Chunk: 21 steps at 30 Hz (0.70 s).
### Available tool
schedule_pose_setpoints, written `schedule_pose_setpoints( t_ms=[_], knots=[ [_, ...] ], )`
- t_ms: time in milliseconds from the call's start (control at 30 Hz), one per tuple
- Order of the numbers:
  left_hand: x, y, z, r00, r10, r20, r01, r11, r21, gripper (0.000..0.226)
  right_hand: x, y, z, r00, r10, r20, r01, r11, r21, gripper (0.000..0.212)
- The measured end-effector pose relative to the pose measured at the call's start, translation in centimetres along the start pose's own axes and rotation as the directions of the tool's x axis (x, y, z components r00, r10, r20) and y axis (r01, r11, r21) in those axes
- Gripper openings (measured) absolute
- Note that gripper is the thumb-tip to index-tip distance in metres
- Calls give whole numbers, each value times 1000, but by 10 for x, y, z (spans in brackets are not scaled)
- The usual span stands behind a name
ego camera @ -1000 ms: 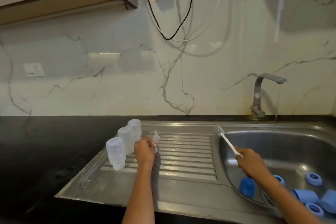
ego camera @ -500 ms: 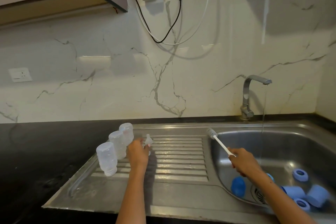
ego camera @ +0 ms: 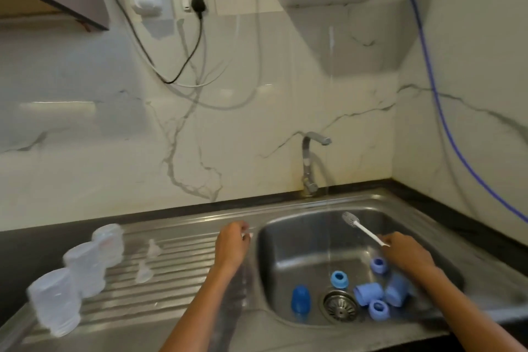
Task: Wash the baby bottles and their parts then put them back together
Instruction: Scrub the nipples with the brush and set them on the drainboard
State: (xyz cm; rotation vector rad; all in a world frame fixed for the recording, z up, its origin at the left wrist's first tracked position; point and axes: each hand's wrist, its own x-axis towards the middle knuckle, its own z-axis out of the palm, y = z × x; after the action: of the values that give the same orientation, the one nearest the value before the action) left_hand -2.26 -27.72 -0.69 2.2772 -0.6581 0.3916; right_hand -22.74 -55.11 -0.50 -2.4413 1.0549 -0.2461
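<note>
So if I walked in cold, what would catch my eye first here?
Probably the blue bottle parts scattered round the drain in the sink basin, under a thin stream from the tap. Next, the right hand holding a white brush over them, and three clear bottles standing on the draining board at left.

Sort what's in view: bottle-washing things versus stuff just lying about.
Job: three clear bottles and two teats on the drainboard; blue caps and rings in the sink; brush in the right hand; running tap.
Lying about: wall plug, blue hose.
</note>
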Motion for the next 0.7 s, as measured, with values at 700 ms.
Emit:
schedule_pose_setpoints(
  t_ms=[700],
  knots=[
    [38, 176, 306, 669, 306, 677, -587, 777, 228, 28, 49, 48, 8, 983, 134, -127, -132, 991, 24, 23]
  ],
)
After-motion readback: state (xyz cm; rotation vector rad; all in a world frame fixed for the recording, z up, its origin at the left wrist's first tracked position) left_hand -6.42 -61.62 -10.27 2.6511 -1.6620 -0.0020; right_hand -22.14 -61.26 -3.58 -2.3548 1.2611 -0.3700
